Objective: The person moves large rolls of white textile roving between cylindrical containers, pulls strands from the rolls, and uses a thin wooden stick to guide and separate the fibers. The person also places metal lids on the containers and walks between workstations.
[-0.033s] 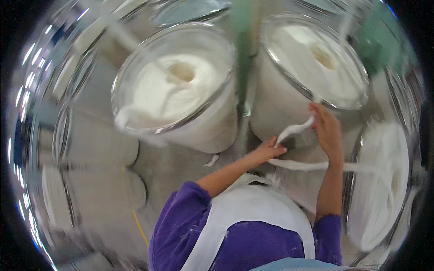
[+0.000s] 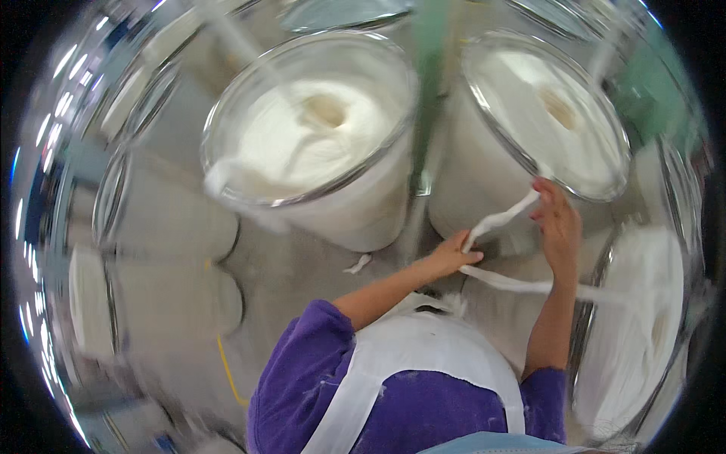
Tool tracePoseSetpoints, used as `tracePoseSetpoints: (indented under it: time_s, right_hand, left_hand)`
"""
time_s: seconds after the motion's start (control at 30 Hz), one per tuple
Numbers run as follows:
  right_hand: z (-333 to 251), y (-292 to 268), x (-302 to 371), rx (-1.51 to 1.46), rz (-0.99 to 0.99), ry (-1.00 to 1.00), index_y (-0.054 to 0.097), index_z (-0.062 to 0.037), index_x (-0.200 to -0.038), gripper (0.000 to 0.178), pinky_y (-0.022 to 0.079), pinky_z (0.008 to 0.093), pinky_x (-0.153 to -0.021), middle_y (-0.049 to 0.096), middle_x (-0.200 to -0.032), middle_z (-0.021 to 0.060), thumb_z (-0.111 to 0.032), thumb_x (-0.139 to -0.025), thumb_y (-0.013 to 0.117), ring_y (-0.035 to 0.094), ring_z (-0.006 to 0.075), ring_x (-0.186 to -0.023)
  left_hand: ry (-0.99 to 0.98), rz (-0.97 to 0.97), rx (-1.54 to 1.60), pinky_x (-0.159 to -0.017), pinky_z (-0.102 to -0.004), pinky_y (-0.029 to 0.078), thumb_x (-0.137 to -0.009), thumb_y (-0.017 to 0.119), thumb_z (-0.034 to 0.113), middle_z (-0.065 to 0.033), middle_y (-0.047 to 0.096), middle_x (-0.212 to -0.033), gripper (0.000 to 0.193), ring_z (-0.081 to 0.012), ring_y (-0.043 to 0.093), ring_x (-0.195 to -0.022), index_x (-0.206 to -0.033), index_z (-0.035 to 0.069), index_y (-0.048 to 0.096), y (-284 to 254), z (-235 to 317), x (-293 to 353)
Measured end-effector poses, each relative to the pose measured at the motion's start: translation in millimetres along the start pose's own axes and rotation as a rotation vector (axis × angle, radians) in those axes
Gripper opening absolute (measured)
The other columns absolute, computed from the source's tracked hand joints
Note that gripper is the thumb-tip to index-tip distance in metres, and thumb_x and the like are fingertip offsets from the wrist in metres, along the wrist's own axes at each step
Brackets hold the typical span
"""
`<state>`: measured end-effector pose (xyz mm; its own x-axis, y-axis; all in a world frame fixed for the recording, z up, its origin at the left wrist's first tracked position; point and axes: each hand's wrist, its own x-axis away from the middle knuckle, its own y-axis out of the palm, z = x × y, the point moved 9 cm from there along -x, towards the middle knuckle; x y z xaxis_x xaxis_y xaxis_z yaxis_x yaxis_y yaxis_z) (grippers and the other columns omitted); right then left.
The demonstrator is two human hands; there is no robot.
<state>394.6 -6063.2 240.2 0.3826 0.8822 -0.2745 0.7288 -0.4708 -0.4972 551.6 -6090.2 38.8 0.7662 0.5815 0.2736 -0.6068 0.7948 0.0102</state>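
Observation:
A soft white cotton sliver (image 2: 499, 221), like a loose rope, runs between my two hands. My left hand (image 2: 454, 256) is closed around it, with the thumb pointing right. Up by the rim of the right-hand can, my right hand (image 2: 556, 219) has the sliver between its thumb and fingers. From my left hand another length of sliver (image 2: 514, 284) passes to the right, behind my right forearm, toward a can of white sliver (image 2: 628, 333) at the right. The right-hand can (image 2: 484, 151) ahead holds coiled sliver with a hole in its middle.
Another tall can (image 2: 355, 216) of coiled sliver stands ahead on the left, with a sliver draped over its rim. Several pale cans (image 2: 166, 287) line the left side. A scrap of sliver (image 2: 359, 264) lies on the grey floor. A green post (image 2: 427, 98) rises between the front cans.
The whole view has shifted slightly, so the cans ahead sit farther right. My right hand's fingers look straighter. My left hand still grips the sliver.

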Motion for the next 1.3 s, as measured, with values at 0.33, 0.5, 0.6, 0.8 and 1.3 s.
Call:
tracePoseSetpoints:
  time_s: [0.33, 0.5, 0.6, 0.8, 1.3]
  right_hand:
    - [-106, 206, 70, -0.353, -0.675, -0.224, 0.063, -0.0036, -0.106, 0.036, 0.046, 0.0254, -0.059, 0.067, -0.081, 0.0049, -0.033, -0.099, 0.045, 0.056, 0.011, -0.061]
    - [-175, 321, 139, -0.266, -0.942, -0.379, 0.063, -0.0021, -0.103, 0.035, 0.045, 0.0265, -0.057, 0.064, -0.072, 0.0066, -0.032, -0.099, 0.045, 0.055, 0.0113, -0.058]
    - [-223, 391, 179, -0.315, -0.971, -0.462, 0.065, -0.0018, -0.098, 0.035, 0.045, 0.0264, -0.056, 0.063, -0.068, 0.0069, -0.031, -0.1, 0.045, 0.055, 0.011, -0.058]
    - [-374, 563, 304, -0.376, -1.207, -0.67, 0.066, -0.0063, -0.096, 0.029, 0.045, 0.0337, -0.057, 0.062, -0.067, 0.0095, -0.03, -0.096, 0.049, 0.06, 0.0219, -0.06]
    - [-789, 913, 641, -0.732, -1.168, -1.509, 0.062, -0.0028, -0.09, 0.035, 0.047, 0.0474, -0.075, 0.064, -0.09, 0.0163, -0.033, -0.096, 0.046, 0.06, 0.0346, -0.086]
  left_hand:
    - [-0.204, 0.681, 0.09, -0.091, -0.0352, 0.046, -0.09, 0.06, 0.026, -0.0151, 0.061, -0.117, 0.045, -0.0238, 0.058, -0.108, -0.125, 0.001, 0.052, -95, -163, 245]
    - [-0.344, 0.986, 0.242, -0.09, -0.0351, 0.047, -0.088, 0.063, 0.024, -0.0158, 0.063, -0.115, 0.044, -0.0245, 0.06, -0.105, -0.124, 0.0, 0.053, -118, -234, 393]
    - [-0.446, 1.042, 0.187, -0.09, -0.0353, 0.048, -0.088, 0.062, 0.024, -0.0162, 0.063, -0.115, 0.044, -0.0249, 0.061, -0.105, -0.124, 0.0, 0.054, -132, -258, 466]
    - [-0.39, 1.278, 0.201, -0.092, -0.0353, 0.046, -0.092, 0.058, 0.026, -0.0165, 0.062, -0.116, 0.044, -0.025, 0.059, -0.107, -0.127, 0.0, 0.051, -199, -290, 632]
    - [-0.729, 2.197, 0.609, -0.088, -0.034, 0.048, -0.089, 0.061, 0.022, -0.0162, 0.064, -0.108, 0.04, -0.0237, 0.061, -0.1, -0.121, -0.001, 0.056, -147, -349, 874]
